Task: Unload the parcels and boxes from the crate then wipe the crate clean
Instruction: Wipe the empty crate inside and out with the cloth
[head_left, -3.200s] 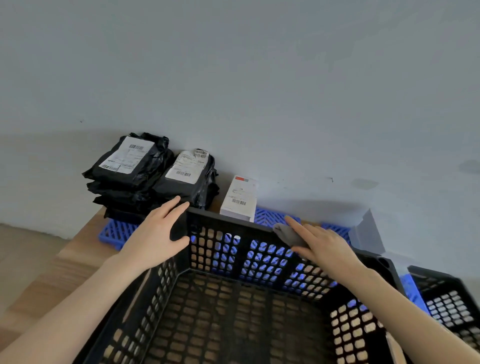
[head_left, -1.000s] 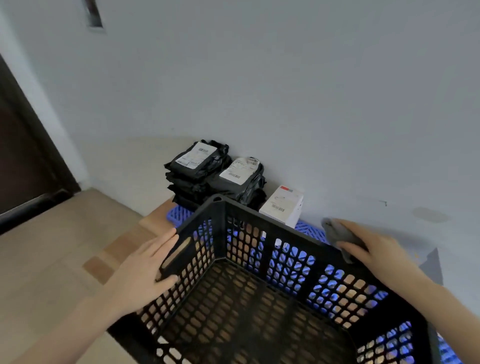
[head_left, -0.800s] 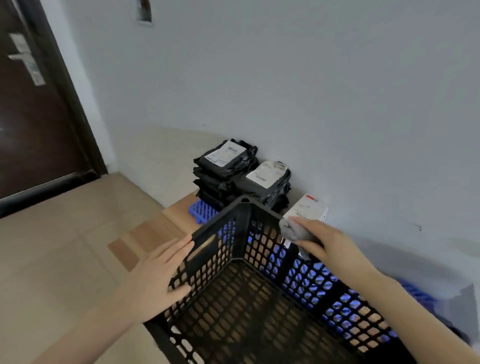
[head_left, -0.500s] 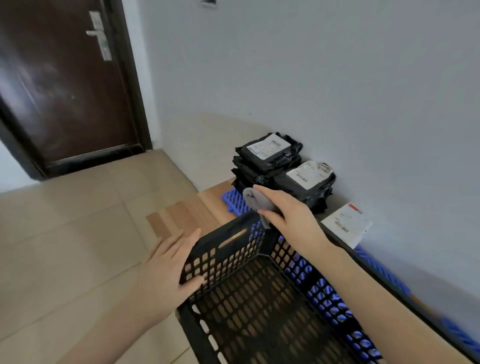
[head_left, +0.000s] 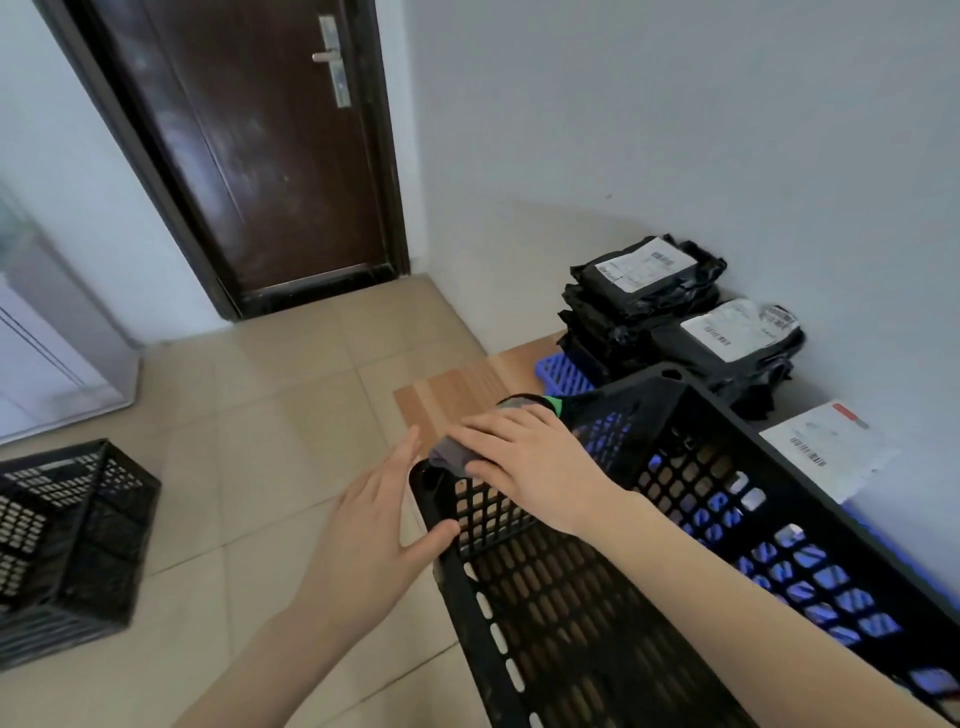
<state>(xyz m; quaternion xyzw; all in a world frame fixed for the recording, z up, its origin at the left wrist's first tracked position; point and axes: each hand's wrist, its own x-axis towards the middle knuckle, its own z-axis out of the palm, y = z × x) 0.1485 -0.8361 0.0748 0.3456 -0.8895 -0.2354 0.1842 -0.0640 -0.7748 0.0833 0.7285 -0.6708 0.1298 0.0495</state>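
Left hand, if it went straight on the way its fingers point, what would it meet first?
Probably nothing at once: the left hand points past the corner of the crate, just left of the cloth, out over the wooden board. Lower down it would meet that board; depth is unclear.

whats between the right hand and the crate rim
A grey cloth: the right hand holds it against the corner of the crate rim, as the head view shows.
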